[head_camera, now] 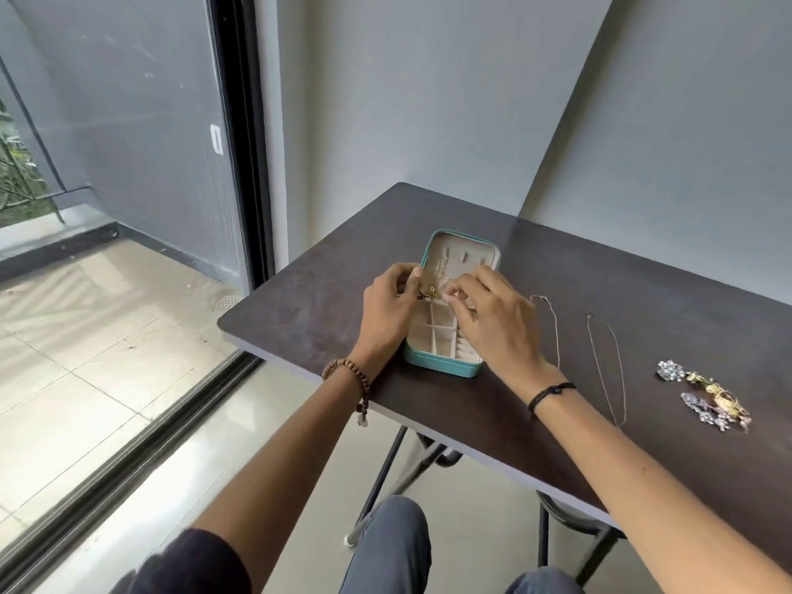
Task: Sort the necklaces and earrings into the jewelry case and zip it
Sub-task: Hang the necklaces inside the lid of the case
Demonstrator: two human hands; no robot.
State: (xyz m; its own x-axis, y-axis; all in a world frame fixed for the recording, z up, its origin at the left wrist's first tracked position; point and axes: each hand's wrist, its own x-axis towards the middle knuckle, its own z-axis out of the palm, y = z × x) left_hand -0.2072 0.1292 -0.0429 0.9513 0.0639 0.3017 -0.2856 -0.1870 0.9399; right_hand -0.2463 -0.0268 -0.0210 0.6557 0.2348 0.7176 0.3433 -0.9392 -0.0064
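Teal jewelry case (441,365) lay open on the dark table (643,293), near the front-left corner, lid (465,250) flat toward the wall, cream-lined tray with small dividers toward the person. Both hands were over the hinge area. Left hand (388,310) had fingers pinched on a thin gold necklace (432,292), held just above the tray at the case's left edge. Right hand (493,321) had fingertips closed on the other part of the same chain, over the case middle; exact contact points were blurred. Left wrist wore a brown beaded bracelet (349,375), right wrist a black cord band (550,392). On the table right of the case: one silver chain (555,325) just beside the right hand, a second longer silver chain (600,370) further right, both stretched out loose. Well apart, near the right edge, a cluster of silver and gold earrings (707,394) lay in a small heap, individual pieces not countable.
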